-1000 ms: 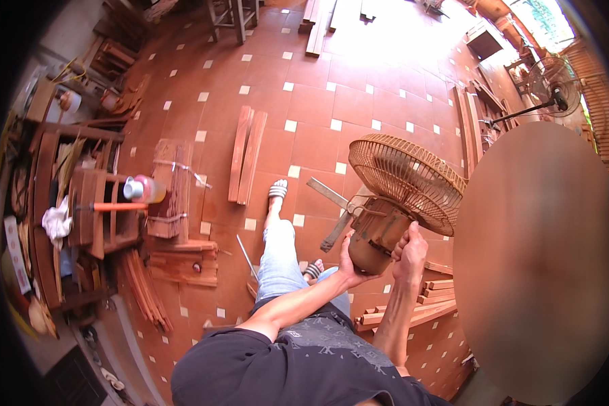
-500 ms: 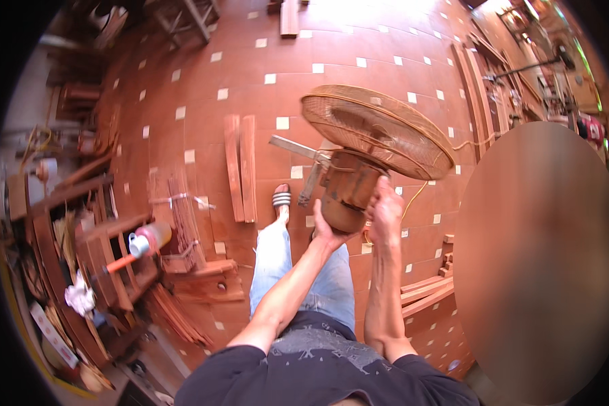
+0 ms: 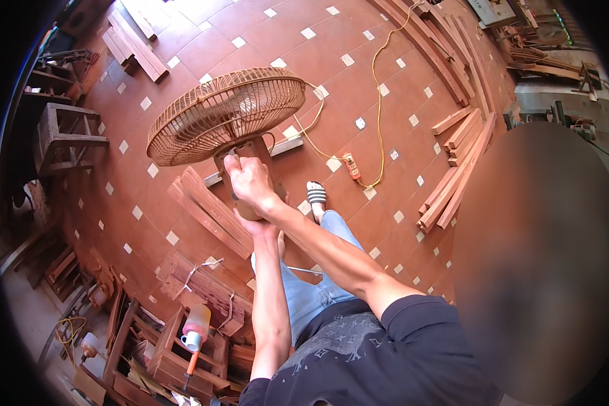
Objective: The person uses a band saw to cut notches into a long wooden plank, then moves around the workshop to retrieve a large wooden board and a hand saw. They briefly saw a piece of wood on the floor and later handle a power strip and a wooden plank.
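An electric fan with a rusty-looking round wire cage (image 3: 227, 111) is held in front of me, its cage facing away and to the left. Behind the cage is its brownish motor housing (image 3: 256, 147), with a flat metal bar (image 3: 288, 147) crossing near it. My right hand (image 3: 252, 183) is closed at the back of the housing, thumb on top; what lies under its fingers is hidden. Below it, my left hand (image 3: 258, 224) cups the housing from underneath, partly covered by the right wrist. A yellow cord (image 3: 311, 135) trails from the fan toward an orange socket block (image 3: 351, 166) on the floor.
Wooden boards (image 3: 206, 210) lie by my feet. More timber (image 3: 457, 169) is stacked at right. A wooden stool (image 3: 71, 139) stands at far left. A cup and bottle (image 3: 195, 328) sit among wooden frames at lower left. A blurred oval hides the right side.
The fan has swung left across the view, and the floor has turned with my head. My right hand has shifted from the housing's right side to its back. The orange socket block now shows fully.
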A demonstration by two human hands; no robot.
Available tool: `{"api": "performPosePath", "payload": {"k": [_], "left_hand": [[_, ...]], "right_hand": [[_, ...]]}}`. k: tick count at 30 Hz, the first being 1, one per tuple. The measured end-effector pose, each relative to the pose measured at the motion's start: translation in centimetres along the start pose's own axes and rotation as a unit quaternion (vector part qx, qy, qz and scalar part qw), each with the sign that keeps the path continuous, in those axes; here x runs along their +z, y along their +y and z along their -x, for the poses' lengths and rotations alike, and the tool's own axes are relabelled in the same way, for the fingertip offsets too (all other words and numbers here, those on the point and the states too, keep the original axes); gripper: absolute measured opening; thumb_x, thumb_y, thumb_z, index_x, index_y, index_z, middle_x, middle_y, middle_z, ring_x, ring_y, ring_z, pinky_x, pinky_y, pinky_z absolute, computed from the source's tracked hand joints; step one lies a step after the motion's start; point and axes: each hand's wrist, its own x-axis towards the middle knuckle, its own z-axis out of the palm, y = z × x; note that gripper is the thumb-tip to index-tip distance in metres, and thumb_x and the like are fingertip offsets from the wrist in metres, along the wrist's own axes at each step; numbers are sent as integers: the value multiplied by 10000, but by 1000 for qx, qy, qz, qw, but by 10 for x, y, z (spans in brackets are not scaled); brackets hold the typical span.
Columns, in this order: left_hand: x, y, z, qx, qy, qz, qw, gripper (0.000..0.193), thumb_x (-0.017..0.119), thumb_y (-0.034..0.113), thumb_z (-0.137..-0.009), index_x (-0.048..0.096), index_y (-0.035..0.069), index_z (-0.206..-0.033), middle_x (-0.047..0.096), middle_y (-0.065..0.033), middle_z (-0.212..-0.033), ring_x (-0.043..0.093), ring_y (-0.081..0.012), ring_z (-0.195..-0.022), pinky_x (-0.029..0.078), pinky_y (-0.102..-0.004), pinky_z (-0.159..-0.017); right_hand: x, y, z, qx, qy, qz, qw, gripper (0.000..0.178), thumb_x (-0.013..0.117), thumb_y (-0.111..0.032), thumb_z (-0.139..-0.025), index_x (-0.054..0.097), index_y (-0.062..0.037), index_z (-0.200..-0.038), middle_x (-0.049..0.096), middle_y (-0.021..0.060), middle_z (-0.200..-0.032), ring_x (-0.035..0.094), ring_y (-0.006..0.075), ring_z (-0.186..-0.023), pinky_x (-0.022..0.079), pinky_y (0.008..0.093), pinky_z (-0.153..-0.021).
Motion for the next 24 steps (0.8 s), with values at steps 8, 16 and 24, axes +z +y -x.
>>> {"api": "performPosePath", "payload": {"k": [8, 16, 24], "left_hand": [[-1, 6, -11, -2, 1, 3, 1000, 721, 386, 691, -927, 418, 223, -1474, 489, -54, -1457, 481, -400, -1286, 391, -721, -1016], [-22, 9, -34, -27, -6, 89, 996, 663, 502, 602, -898, 495, 191, -1419, 536, -85, -1416, 498, -310, -1295, 393, -624, -1071], [-73, -43, 11, -4, 199, 32, 979, 951, 459, 787, -878, 304, 127, -1546, 253, -241, -1589, 227, -430, -1483, 281, -621, -1166]], "right_hand": [[6, -11, -6, -10, 10, 26, 1000, 468, 554, -403, -979, 657, 12, -788, 669, 276, -790, 673, 453, -823, 503, 530, -739], [-66, 48, 36, -139, 172, -80, 972, 286, 671, -290, -927, 731, -30, -1033, 737, 153, -946, 714, 245, -819, 555, 352, -744], [-259, 428, -26, 124, 263, 242, 926, 192, 659, -202, -876, 705, -35, -957, 719, 176, -938, 695, 334, -891, 545, 428, -814]]}}
